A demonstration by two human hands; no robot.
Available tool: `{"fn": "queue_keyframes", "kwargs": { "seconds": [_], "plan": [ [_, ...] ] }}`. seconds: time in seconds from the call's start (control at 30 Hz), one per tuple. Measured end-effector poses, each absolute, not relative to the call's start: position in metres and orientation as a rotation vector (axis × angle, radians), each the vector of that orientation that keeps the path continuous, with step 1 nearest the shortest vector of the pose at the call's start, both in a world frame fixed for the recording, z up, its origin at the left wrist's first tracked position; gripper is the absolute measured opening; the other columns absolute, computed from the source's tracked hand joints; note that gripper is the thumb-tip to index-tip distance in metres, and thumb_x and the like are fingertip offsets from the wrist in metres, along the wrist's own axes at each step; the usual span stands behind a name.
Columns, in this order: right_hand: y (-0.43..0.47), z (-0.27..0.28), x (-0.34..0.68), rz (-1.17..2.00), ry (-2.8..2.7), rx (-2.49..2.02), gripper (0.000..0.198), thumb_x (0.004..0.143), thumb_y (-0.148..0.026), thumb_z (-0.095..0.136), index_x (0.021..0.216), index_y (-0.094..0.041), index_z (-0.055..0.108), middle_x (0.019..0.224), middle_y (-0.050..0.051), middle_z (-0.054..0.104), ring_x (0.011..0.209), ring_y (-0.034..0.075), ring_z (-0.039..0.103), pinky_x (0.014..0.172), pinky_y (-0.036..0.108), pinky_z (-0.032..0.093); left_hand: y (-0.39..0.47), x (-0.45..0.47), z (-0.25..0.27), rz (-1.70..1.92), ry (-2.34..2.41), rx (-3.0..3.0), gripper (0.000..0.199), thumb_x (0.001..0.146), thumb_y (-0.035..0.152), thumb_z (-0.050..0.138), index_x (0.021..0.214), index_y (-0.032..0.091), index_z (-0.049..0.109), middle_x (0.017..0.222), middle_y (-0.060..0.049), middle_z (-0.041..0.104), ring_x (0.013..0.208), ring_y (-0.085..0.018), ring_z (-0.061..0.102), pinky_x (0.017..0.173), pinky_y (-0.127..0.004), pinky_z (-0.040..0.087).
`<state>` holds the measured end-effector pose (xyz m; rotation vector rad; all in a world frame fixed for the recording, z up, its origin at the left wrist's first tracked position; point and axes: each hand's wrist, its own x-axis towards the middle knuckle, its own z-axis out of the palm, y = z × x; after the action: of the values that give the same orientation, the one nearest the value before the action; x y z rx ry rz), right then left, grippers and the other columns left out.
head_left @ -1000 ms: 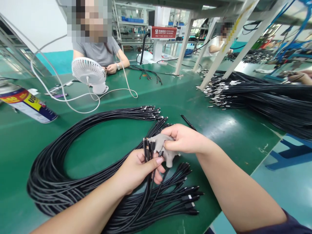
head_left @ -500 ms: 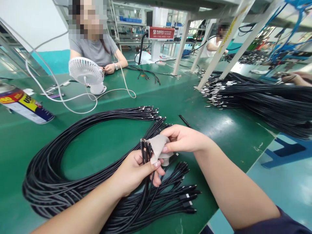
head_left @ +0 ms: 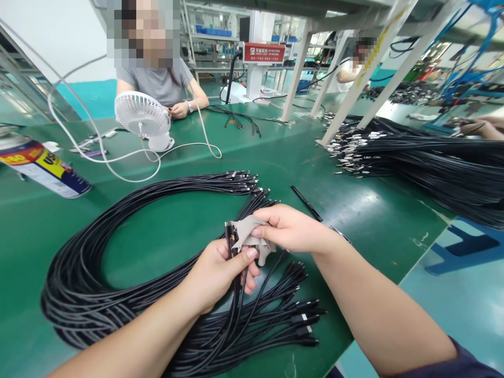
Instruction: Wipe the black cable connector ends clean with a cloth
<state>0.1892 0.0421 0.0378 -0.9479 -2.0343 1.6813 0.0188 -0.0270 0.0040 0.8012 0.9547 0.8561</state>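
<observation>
My left hand point(head_left: 220, 268) is closed around several black cables, their connector ends point(head_left: 229, 233) standing up above the thumb. Pinched in my right hand point(head_left: 279, 226) is a grey cloth point(head_left: 246, 227), draped against those connectors and partly covering them. The cloth's lower folds hang between both hands, beside my left thumb. Under my left forearm lies a large looped bundle of black cables point(head_left: 82, 268) on the green table point(head_left: 165, 231). More cable ends point(head_left: 303, 317) fan out to the right, below my hands.
A white fan point(head_left: 142, 114) with a white cord and a spray can point(head_left: 43, 165) stand at the left. A black pen-like tool point(head_left: 306, 203) lies beyond my right wrist. More cables point(head_left: 417, 157) are piled at right near the shelf legs. A co-worker point(head_left: 153, 84) sits opposite.
My right hand has shifted slightly left with the cloth, which now covers more of the connector ends. My left hand keeps its hold on the cables. The view has shifted a little.
</observation>
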Motion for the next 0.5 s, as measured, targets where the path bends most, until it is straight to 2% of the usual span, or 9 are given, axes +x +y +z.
{"fn": "queue_keyframes", "kwargs": {
  "seconds": [0.1,0.23,0.37,0.5],
  "plan": [
    [0.041,0.041,0.191,1.687,-2.069,-0.926,0.013,0.088,-0.024,0.051,0.079,-0.015,0.056,0.069,0.002,0.065,0.059,0.013,0.062,0.054,0.022,0.047,-0.027,0.018,0.003,0.859,0.935,0.811,0.034,0.070,0.043,0.079,0.067,0.012,0.066,0.051,0.001,0.063,0.039,-0.009,0.055,0.039,-0.020,0.048],
    [0.047,0.040,0.197,1.353,-2.096,-1.065,0.010,0.084,-0.019,0.054,0.077,-0.014,0.058,0.067,0.002,0.064,0.058,0.013,0.062,0.053,0.022,0.048,-0.027,0.018,0.004,0.873,0.920,0.784,0.033,0.070,0.043,0.079,0.073,0.012,0.068,0.052,0.002,0.063,0.039,-0.009,0.054,0.038,-0.019,0.046],
    [0.053,0.038,0.201,1.404,-1.832,-1.103,0.013,0.087,-0.025,0.053,0.088,-0.014,0.060,0.069,0.003,0.066,0.053,0.013,0.062,0.049,0.023,0.048,-0.027,0.019,0.005,0.874,0.912,0.773,0.034,0.070,0.044,0.080,0.073,0.012,0.068,0.052,0.002,0.063,0.040,-0.008,0.054,0.039,-0.019,0.046],
    [0.047,0.039,0.197,1.505,-1.770,-1.031,0.018,0.088,-0.030,0.056,0.088,-0.013,0.060,0.067,0.003,0.065,0.048,0.011,0.059,0.044,0.021,0.044,-0.028,0.020,0.006,0.896,0.914,0.785,0.035,0.071,0.045,0.079,0.074,0.012,0.068,0.053,0.001,0.062,0.040,-0.007,0.050,0.039,-0.019,0.042]
  ]
}}
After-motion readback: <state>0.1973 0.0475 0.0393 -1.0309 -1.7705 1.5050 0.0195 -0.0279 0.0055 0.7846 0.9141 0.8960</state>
